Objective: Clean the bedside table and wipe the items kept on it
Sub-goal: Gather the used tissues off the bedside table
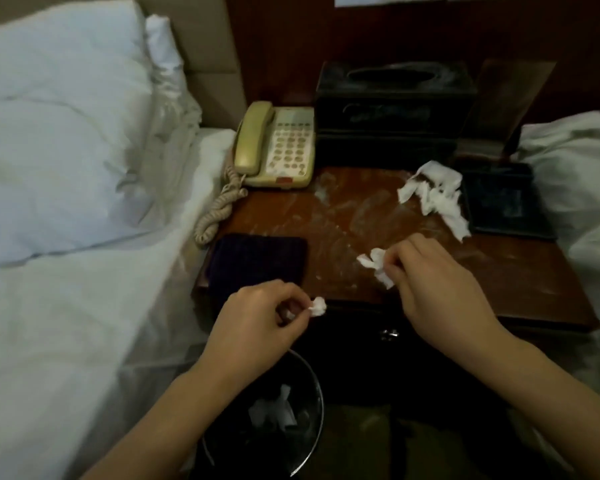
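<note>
- Our left hand (253, 318) pinches a tissue scrap (317, 306) in its fingers, above a bin (312, 393).
- Our right hand (437, 282) grips a crumpled tissue (374, 263) over the dusty bench (520, 282).

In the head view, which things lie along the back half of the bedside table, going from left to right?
Pillow on the bed → telephone → black tissue box → crumpled white tissue → dark tray at the table's right edge.
</note>
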Motion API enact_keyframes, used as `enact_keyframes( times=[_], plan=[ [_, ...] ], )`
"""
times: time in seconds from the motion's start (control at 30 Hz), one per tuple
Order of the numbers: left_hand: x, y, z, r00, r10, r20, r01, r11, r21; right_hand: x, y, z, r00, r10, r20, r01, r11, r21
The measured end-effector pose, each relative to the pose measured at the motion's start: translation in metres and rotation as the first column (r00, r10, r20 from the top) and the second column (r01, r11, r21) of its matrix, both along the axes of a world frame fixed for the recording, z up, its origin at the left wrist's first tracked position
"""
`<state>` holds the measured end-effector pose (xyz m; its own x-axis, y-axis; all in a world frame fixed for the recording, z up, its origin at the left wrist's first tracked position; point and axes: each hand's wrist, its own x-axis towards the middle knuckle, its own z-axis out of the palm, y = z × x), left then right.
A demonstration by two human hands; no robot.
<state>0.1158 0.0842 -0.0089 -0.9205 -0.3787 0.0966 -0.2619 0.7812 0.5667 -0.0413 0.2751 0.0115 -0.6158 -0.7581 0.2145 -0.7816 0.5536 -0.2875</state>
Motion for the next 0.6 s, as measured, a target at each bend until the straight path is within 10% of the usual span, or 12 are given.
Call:
enact_keyframes(
  times=[0.33, 0.6],
  plan=[
    [0.088, -0.023, -0.142, 0.858, 0.062, 0.511, -0.140, 0.983, 0.116, 0.104, -0.028, -0.090, 0.955, 0.127, 0.268, -0.170, 0.975, 0.141],
    [0.098, -0.033, -0.113, 0.904, 0.236, 0.357, -0.263, 0.964, 0.028, 0.140, -0.068, -0.186, 0.909, 0.121, 0.400, -0.278, 0.890, 0.361]
  ],
)
